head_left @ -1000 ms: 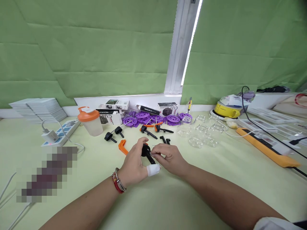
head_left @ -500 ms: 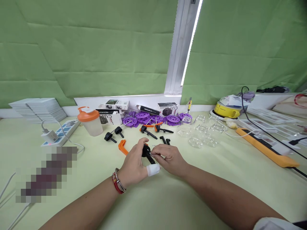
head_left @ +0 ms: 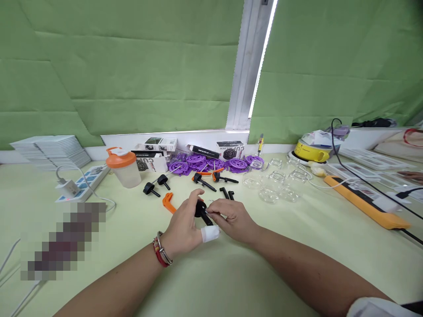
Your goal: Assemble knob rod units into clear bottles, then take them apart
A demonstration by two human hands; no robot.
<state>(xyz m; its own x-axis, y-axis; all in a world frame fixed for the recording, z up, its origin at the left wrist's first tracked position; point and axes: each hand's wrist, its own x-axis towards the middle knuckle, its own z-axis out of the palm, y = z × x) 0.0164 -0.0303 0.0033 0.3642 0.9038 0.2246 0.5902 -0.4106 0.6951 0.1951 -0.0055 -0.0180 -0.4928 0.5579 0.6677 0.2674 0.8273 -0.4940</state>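
Your left hand (head_left: 183,226) held a black knobbed part (head_left: 200,208) just above the worktop (head_left: 231,273), its fingers curled round the round knob and its white-bandaged thumb (head_left: 210,233) lying beneath the stem. Your right hand (head_left: 231,219) met it from the other side, thumb and forefinger pinching at the stem of that same part, so both hands were closed on it and touching each other. Taking the black knobbed part as the mark: an orange bracket (head_left: 168,202) lay just beside it towards your left hand, partly hidden by your fingers; two small black pieces (head_left: 227,193) lay just beyond it; further back were more knobbed pins (head_left: 155,184) and a heap of purple discs (head_left: 211,163). The orange-lidded shaker cup (head_left: 123,167) stood well off behind and to the left, and the clear glass jars (head_left: 277,185) stood behind and to the right.
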